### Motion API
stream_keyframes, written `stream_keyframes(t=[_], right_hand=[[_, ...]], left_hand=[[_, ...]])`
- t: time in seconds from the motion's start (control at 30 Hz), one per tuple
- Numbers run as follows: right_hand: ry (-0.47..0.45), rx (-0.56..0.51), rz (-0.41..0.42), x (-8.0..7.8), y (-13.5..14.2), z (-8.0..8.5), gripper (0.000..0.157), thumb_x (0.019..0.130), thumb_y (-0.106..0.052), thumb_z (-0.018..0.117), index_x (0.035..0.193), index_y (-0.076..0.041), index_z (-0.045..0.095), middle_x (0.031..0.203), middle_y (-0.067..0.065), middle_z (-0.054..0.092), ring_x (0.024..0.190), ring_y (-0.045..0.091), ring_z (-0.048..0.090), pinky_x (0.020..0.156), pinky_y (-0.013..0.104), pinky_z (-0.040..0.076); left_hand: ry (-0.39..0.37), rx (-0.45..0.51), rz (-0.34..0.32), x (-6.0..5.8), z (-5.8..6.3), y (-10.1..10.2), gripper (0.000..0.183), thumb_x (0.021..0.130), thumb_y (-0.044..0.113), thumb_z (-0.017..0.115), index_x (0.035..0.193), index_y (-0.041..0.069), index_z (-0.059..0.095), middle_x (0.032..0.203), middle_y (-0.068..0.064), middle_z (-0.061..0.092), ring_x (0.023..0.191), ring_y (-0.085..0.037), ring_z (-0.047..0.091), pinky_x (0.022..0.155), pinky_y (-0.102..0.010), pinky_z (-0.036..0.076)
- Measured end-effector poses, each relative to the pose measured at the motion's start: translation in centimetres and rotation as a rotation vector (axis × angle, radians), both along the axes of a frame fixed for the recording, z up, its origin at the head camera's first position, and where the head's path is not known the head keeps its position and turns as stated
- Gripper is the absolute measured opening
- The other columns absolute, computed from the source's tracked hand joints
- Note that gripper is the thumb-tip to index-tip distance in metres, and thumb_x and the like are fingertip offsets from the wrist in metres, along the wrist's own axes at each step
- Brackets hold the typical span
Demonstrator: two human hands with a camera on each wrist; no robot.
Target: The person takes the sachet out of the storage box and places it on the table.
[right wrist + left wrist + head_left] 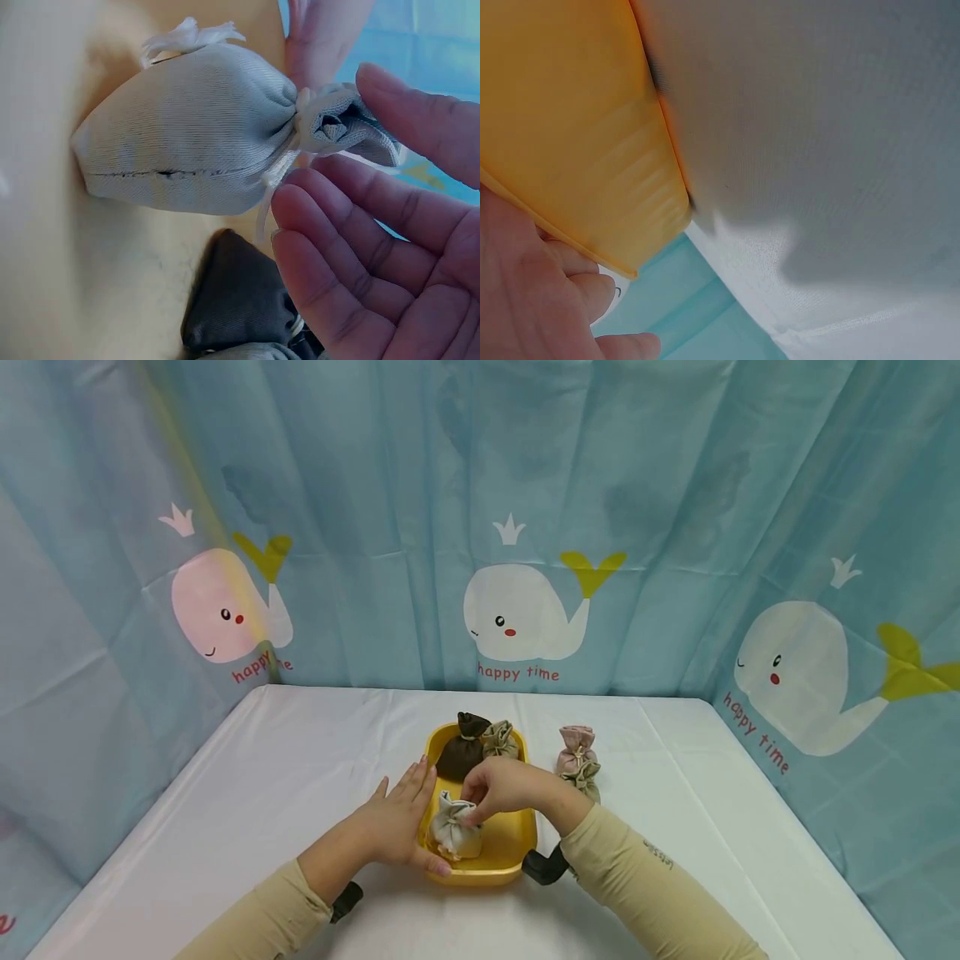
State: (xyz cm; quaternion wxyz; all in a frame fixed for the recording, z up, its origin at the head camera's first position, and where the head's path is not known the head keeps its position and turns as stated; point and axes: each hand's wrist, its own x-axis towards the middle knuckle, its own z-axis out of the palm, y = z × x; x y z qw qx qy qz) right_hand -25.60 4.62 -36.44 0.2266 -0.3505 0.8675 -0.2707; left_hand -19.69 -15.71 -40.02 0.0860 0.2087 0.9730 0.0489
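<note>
My left hand (397, 824) lies along the left side of the yellow tray (480, 877), fingers extended along its rim and thumb over the front corner. In the left wrist view, fingers (592, 292) show beside the tray's wall. My right hand (506, 789) reaches over the tray and pinches the gathered top of a white cloth pouch (456, 831), which stands at the tray's front left. In the right wrist view, thumb and fingers lie on either side of the pouch's ruffled neck (334, 124); white cord ties it. A dark brown pouch (459, 758) and a beige-green pouch (501, 741) sit at the tray's back.
Right of the tray, a pink pouch (576, 747) and an olive-beige pouch (583, 777) lie on the white-covered table (300, 793). Black wrist pieces (546, 866) show by the forearms. A blue curtain with whale prints (517, 610) surrounds the table's back and sides.
</note>
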Motion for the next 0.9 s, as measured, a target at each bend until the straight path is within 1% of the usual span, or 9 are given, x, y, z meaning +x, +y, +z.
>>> stream_keyframes(t=[0.1,0.23,0.43,0.5,0.6,0.7,0.77,0.83,0.9], right_hand=[[-0.007,0.010,-0.007,0.02,0.10,-0.20,0.011,0.073,-0.018,0.077,0.076,-0.017,0.067,0.066,-0.007,0.061,0.061,0.006,0.051,0.058,0.020,0.045],[-0.004,0.005,-0.011,-0.05,0.15,-0.29,0.009,0.078,-0.015,0.073,0.073,-0.016,0.065,0.065,-0.006,0.061,0.060,0.006,0.050,0.058,0.021,0.045],[0.033,-0.015,-0.025,-0.42,0.17,-0.23,0.011,0.082,-0.014,0.069,0.074,-0.015,0.062,0.066,-0.005,0.058,0.061,0.007,0.050,0.057,0.021,0.045],[0.031,-0.015,-0.033,-0.49,0.16,-0.26,0.011,0.081,-0.017,0.070,0.074,-0.016,0.061,0.066,-0.006,0.058,0.061,0.007,0.050,0.057,0.021,0.045],[0.019,-0.012,-0.036,-0.47,0.12,-0.25,0.013,0.077,-0.018,0.074,0.075,-0.016,0.061,0.066,-0.006,0.057,0.062,0.008,0.049,0.057,0.021,0.043],[0.026,0.004,-0.021,-0.39,0.09,-0.25,0.018,0.072,-0.018,0.078,0.075,-0.016,0.060,0.065,-0.006,0.054,0.061,0.008,0.046,0.055,0.020,0.040],[0.041,0.018,-0.004,-0.39,0.09,-0.29,0.021,0.070,-0.017,0.080,0.076,-0.016,0.060,0.067,-0.007,0.055,0.063,0.008,0.048,0.056,0.020,0.041],[0.061,0.037,0.002,-0.43,0.09,-0.36,0.022,0.069,-0.017,0.080,0.075,-0.017,0.060,0.068,-0.008,0.055,0.064,0.007,0.048,0.057,0.020,0.041],[0.081,0.046,0.000,-0.52,0.05,-0.37,0.020,0.071,-0.017,0.079,0.073,-0.017,0.059,0.067,-0.008,0.055,0.063,0.007,0.048,0.056,0.021,0.041]], left_hand=[[-0.002,-0.008,0.001,-0.01,-0.24,0.00,0.137,0.048,0.090,0.045,0.146,0.002,0.009,0.152,-0.016,-0.002,0.139,-0.029,0.002,0.102,-0.061,0.016],[-0.001,-0.019,0.002,-0.03,-0.43,0.01,0.137,0.048,0.091,0.044,0.147,0.003,0.008,0.152,-0.016,-0.003,0.139,-0.028,0.001,0.103,-0.061,0.016],[0.008,-0.017,-0.001,-0.14,-0.12,0.02,0.136,0.049,0.091,0.044,0.147,0.003,0.008,0.152,-0.016,-0.003,0.139,-0.028,0.000,0.103,-0.060,0.016],[0.003,-0.014,-0.002,-0.13,0.03,0.02,0.136,0.049,0.090,0.045,0.147,0.003,0.008,0.152,-0.016,-0.003,0.139,-0.028,0.000,0.103,-0.061,0.015],[0.002,-0.015,0.000,-0.11,0.08,0.02,0.136,0.049,0.090,0.045,0.147,0.003,0.008,0.152,-0.015,-0.003,0.139,-0.028,0.000,0.103,-0.061,0.015],[0.004,-0.017,0.000,-0.14,-0.06,0.00,0.136,0.049,0.090,0.045,0.147,0.003,0.008,0.152,-0.015,-0.004,0.139,-0.028,0.000,0.103,-0.060,0.015],[0.006,-0.015,0.000,-0.16,-0.08,0.00,0.137,0.048,0.090,0.045,0.147,0.003,0.008,0.152,-0.015,-0.003,0.139,-0.028,0.000,0.103,-0.061,0.015],[0.007,-0.013,-0.001,-0.17,-0.08,0.00,0.137,0.048,0.090,0.045,0.147,0.002,0.009,0.152,-0.016,-0.003,0.139,-0.028,0.000,0.103,-0.061,0.015],[0.007,-0.017,-0.002,-0.14,0.05,0.01,0.137,0.048,0.090,0.044,0.147,0.003,0.008,0.152,-0.016,-0.003,0.139,-0.029,0.001,0.103,-0.061,0.016]])
